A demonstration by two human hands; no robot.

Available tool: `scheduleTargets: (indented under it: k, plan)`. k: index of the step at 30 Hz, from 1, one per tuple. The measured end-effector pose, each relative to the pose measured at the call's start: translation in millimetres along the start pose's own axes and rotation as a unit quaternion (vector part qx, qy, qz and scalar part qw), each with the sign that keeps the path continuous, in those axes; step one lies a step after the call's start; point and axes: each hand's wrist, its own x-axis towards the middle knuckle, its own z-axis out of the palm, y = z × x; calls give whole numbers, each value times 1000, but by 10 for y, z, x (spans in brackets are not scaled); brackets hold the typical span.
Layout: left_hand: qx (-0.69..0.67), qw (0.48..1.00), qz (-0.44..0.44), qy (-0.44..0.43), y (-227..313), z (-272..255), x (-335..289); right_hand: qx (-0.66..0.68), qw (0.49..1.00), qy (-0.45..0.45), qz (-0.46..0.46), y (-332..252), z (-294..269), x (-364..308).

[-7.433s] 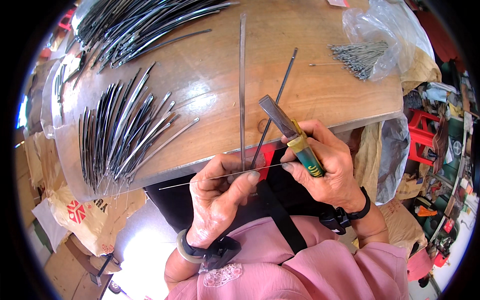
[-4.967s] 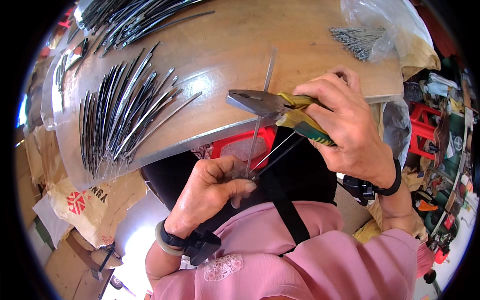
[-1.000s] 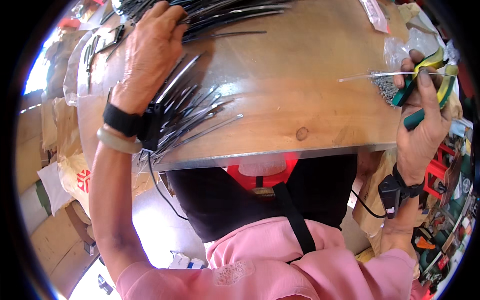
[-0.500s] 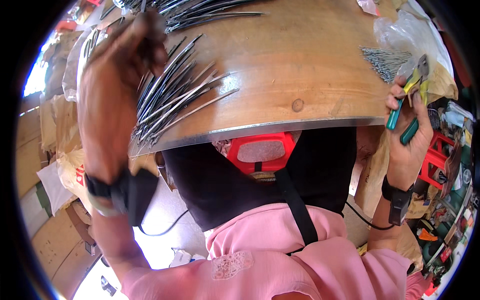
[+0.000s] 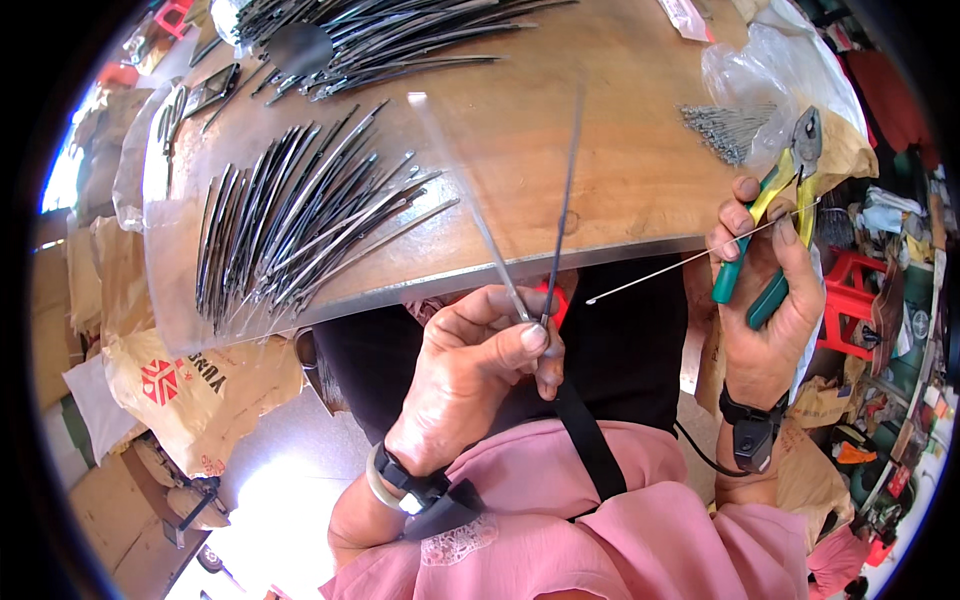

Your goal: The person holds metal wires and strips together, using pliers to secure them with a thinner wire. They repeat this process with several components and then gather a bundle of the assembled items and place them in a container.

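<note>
Low in front of the table edge, my left hand [image 5: 470, 345] pinches the lower ends of two thin strips. One is a pale, shiny strip [image 5: 478, 215]; the other is a dark strip [image 5: 564, 195], and they spread apart upward in a V. On the right, my right hand [image 5: 775, 310] is closed around pliers [image 5: 733, 275] with green and yellow handles, their grey head pointing up. Between its thumb and fingers it also holds a thin metal wire [image 5: 650, 273] with a small knob at the end, pointing toward my left hand without touching it.
A fanned pile of dark and silvery strips [image 5: 300, 210] lies at the table's left front. More strips [image 5: 400, 40] are heaped behind it. Thin wires [image 5: 728, 130] sit at the right beside a clear plastic bag [image 5: 760, 65]. The wooden table [image 5: 620, 170] has a metal front edge.
My left hand has come from above the strip piles down to the middle, now holding two strips. My right hand has shifted slightly left and down, and a thin wire now shows in it.
</note>
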Motion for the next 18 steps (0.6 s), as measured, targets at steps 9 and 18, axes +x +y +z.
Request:
scheduleTargets:
  k: [9,18]
  plan:
    - [248,956,102,116,-60,15,-21,-156,985,-57,-54,277,-13,-99]
    - [258,952,69,150,-109,-10,47,-178,982,-48,-46,289,-57,-62]
